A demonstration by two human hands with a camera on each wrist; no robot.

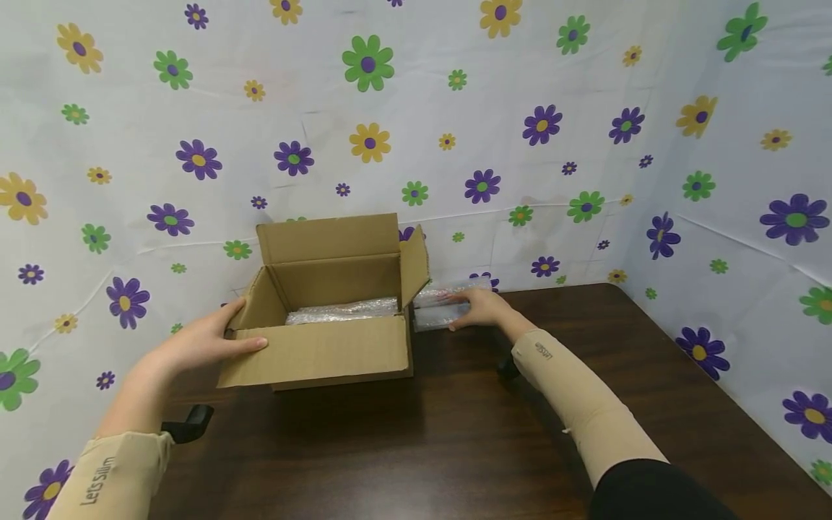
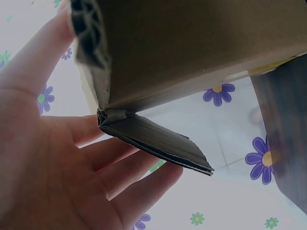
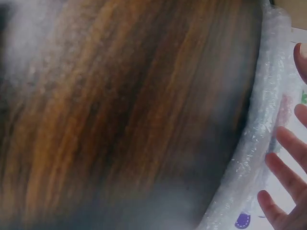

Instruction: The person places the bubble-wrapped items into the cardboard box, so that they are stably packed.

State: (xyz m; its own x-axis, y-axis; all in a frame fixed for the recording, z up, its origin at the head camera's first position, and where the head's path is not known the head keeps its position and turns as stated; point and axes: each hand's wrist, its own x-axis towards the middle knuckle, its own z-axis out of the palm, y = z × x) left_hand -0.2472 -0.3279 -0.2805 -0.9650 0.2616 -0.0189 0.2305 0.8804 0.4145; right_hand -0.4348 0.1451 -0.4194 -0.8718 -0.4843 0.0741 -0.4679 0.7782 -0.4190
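An open cardboard box (image 1: 390, 347) stands on the table with its flaps folded outward. Bubble wrap (image 1: 344, 310) shows inside it; what it wraps is hidden. My left hand (image 1: 188, 349) holds the box's left front corner, thumb on the front flap (image 1: 325, 350). In the left wrist view its fingers (image 2: 129, 179) lie spread along the outside of a folded side flap (image 2: 158, 139). Right of the box, my right hand (image 1: 484, 307) reaches over a bubble-wrapped bundle (image 1: 432, 316). Spread fingers (image 3: 288, 172) appear beside the wrap (image 3: 256, 129) in the right wrist view; contact is unclear.
The dark wooden table (image 1: 364, 448) extends in front of the box and to the right. A flower-patterned sheet (image 1: 429, 94) hangs behind the table and along its right side. The box's right flap (image 1: 414, 263) stands up beside the bundle.
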